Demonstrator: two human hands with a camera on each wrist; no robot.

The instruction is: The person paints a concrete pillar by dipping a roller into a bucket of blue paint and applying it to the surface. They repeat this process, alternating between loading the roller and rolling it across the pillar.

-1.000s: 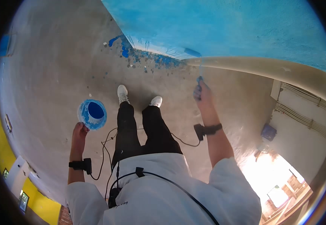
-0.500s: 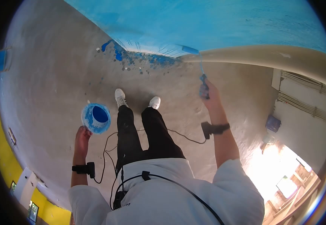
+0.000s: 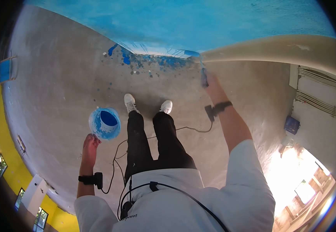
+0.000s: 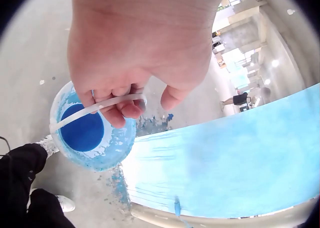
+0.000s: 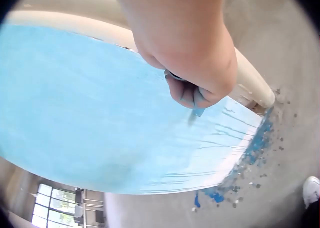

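Note:
My left hand (image 3: pixel 90 149) holds a paint bucket (image 3: pixel 94 127) by its handle; in the left wrist view the fingers curl round the white handle (image 4: pixel 95 108), and dark blue paint (image 4: pixel 82 130) shows inside. My right hand (image 3: pixel 212 83) grips the dark handle of a paint roller; its blue roller head (image 3: pixel 191 53) lies at the lower part of the light blue wall (image 3: pixel 214 23). The right wrist view shows the curled, paint-stained fingers of the right hand (image 5: pixel 187 58), with most of the roller hidden. Drips run down the wall's white lower strip (image 5: pixel 232 158).
Blue splatters (image 3: pixel 156 63) cover the floor (image 3: pixel 59 77) along the wall's foot. A beige rounded ledge (image 3: pixel 268 50) runs off to the right. Black cables hang across my legs. A blue box (image 3: pixel 292 125) stands at the right; another person (image 4: pixel 250 100) shows in the distance.
The head view has shifted, so the bucket appears farther right. My right hand and the roller have moved slightly left and up in the head view over the last half second.

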